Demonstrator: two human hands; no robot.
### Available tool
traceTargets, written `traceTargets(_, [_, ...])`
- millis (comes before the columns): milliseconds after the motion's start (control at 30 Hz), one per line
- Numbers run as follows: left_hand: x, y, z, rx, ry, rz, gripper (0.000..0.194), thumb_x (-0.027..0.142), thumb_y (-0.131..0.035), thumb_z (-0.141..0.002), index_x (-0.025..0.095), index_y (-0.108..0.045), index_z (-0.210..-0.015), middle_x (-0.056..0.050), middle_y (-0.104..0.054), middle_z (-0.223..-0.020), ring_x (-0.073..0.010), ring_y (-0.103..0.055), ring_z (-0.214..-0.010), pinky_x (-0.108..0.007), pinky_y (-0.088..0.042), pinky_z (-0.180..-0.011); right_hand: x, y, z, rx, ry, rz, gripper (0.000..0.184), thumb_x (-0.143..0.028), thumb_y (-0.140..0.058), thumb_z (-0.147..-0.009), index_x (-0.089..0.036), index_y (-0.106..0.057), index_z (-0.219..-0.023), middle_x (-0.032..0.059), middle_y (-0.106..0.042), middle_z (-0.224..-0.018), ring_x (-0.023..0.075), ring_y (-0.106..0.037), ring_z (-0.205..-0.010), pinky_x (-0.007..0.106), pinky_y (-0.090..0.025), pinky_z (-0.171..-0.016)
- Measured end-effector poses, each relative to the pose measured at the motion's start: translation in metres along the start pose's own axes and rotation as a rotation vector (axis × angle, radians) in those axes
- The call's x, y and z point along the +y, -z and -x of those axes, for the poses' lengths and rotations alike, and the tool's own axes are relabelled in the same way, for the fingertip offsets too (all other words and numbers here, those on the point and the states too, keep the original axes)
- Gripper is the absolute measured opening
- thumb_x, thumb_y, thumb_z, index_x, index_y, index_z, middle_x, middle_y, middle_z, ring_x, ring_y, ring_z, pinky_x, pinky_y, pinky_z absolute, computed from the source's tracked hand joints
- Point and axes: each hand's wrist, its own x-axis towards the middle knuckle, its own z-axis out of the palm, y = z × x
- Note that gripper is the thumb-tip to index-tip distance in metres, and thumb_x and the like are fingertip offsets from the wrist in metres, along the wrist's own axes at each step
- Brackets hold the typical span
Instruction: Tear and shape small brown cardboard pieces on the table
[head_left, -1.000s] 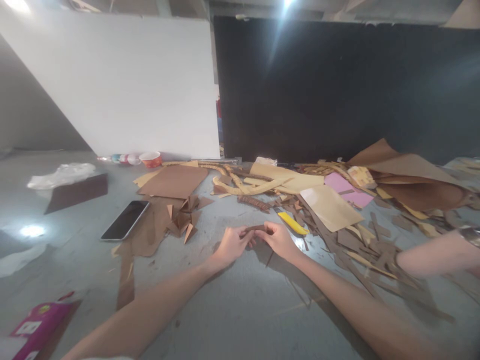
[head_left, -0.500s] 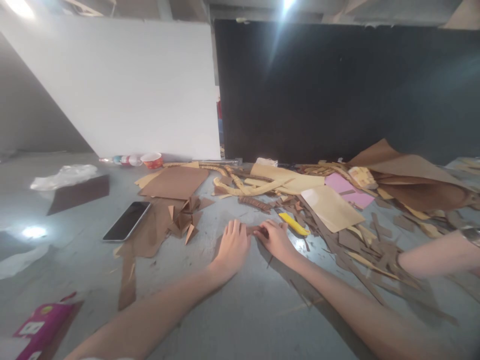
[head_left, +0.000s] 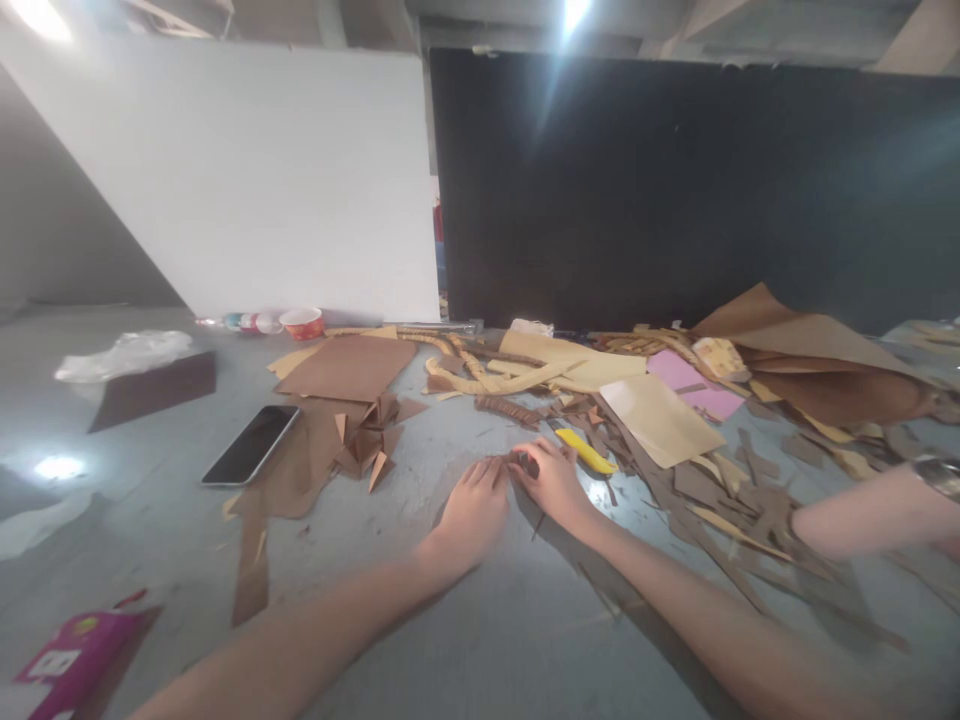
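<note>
My left hand [head_left: 474, 505] rests low over the grey table, its fingers bent and pressed down on a small brown paper strip [head_left: 513, 459]. Close beside it, my right hand [head_left: 551, 480] pinches the same strip between thumb and fingers. Most of the strip is hidden under the fingers. A yellow utility knife [head_left: 585, 451] lies just right of my right hand. Behind both hands sits a ridged, folded brown paper piece [head_left: 510, 408].
Folded brown paper pieces [head_left: 367, 440] and a phone [head_left: 251, 445] lie to the left. Brown scraps [head_left: 712, 485], a tan sheet [head_left: 660, 418] and a pink sheet [head_left: 694, 384] cover the right side. Another person's forearm [head_left: 862, 515] reaches in from the right. A purple packet [head_left: 79, 660] lies front left.
My left hand has slid slightly right and toward me, so its fingers now nearly meet my right hand. Less of the strip shows between them. My right hand stays nearly in place.
</note>
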Motion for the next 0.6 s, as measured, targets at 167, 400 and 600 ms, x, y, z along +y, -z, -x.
traceTargets(167, [-0.0002, -0.0006, 0.0005, -0.014, -0.009, -0.015, 0.04, 0.008, -0.05, -0.093, 0.005, -0.067, -0.13, -0.022, -0.069, -0.134, -0.0334, -0.067, -0.124, -0.049, -0.055, -0.107, -0.0008, 0.0023, 0.0018, 0.019, 0.009, 0.013, 0.016, -0.032, -0.064, -0.104, -0.027, -0.076, -0.113, 0.0023, -0.071, -0.101, 0.0212, -0.068, -0.091, 0.038, -0.035, -0.092])
traceTargets(400, [0.0005, 0.0021, -0.0003, -0.022, 0.002, 0.013, 0.043, 0.008, -0.05, -0.092, 0.005, -0.064, -0.133, -0.022, -0.068, -0.136, -0.0336, -0.065, -0.125, -0.048, -0.055, -0.107, -0.0001, 0.0027, -0.0019, 0.027, -0.007, -0.033, 0.013, -0.03, -0.067, -0.102, -0.022, -0.075, -0.096, 0.0002, -0.069, -0.091, 0.0183, -0.066, -0.083, 0.036, -0.034, -0.087])
traceTargets(600, [-0.0017, -0.0024, 0.0014, -0.013, -0.001, 0.031, 0.043, 0.007, -0.051, -0.092, 0.007, -0.064, -0.133, -0.022, -0.068, -0.135, -0.0338, -0.064, -0.127, -0.05, -0.054, -0.109, -0.0037, 0.0058, 0.0, 0.017, 0.043, -0.03, 0.016, -0.023, -0.063, -0.103, -0.024, -0.078, -0.097, -0.0013, -0.07, -0.09, 0.0155, -0.066, -0.082, 0.037, -0.03, -0.09])
